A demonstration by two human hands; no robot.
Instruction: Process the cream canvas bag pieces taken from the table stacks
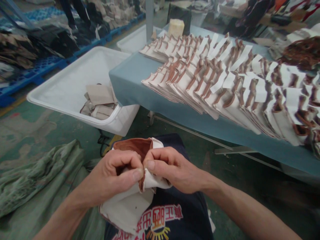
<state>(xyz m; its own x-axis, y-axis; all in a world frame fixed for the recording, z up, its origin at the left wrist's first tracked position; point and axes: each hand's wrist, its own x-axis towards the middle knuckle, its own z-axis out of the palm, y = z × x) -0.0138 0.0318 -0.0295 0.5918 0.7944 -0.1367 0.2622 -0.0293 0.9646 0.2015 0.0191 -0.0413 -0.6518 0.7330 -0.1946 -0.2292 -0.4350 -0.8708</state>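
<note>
A white sewn piece with a brown lining (125,206) lies over my lap, its opening facing away from me. My left hand (117,173) pinches the left part of its edge between thumb and fingers. Close beside it, my right hand (172,168) grips the folded white edge, thumb on top. The fingertips of both hands nearly meet at a brown-edged seam. Whether anything small sits between the fingertips is hidden. Under the piece is a dark blue cloth (175,200) with printed red and yellow lettering.
A blue-covered table (130,73) carries rows of similar white-and-brown pieces (205,80) with white slips. Left of it stands a white bin (60,76) holding beige pieces (100,96). Green cloth (50,180) lies at my left. Blue pallets (57,63) with stacks stand behind; another person's legs (75,13) show there.
</note>
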